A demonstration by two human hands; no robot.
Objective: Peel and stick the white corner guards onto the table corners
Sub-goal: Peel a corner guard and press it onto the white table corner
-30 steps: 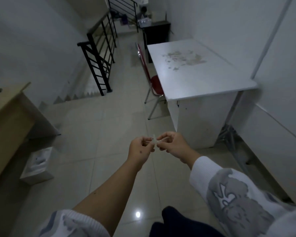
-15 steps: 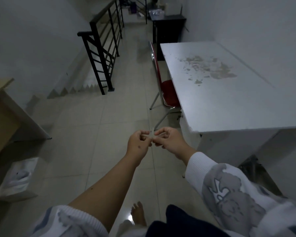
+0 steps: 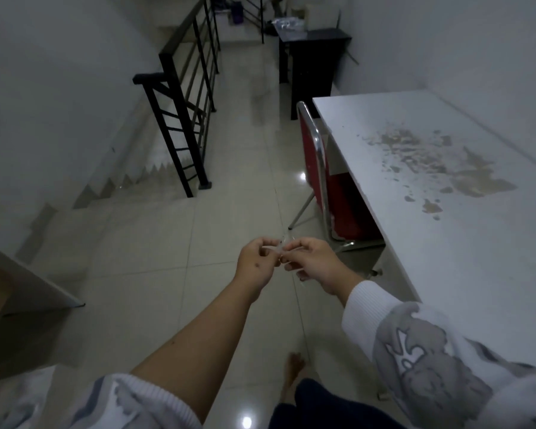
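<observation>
A small pale corner guard (image 3: 276, 248) is sitting between both hands, above the tiled floor (image 3: 155, 267). The left hand (image 3: 257, 261) is pinching it from one side and the right hand (image 3: 310, 261) is pinching it from the other, fingertips almost meeting. The piece is blurred, so its shape is perhaps not clear. The white worktop (image 3: 446, 218) is standing near on the right, with a red chair (image 3: 328, 187) tucked beside it.
</observation>
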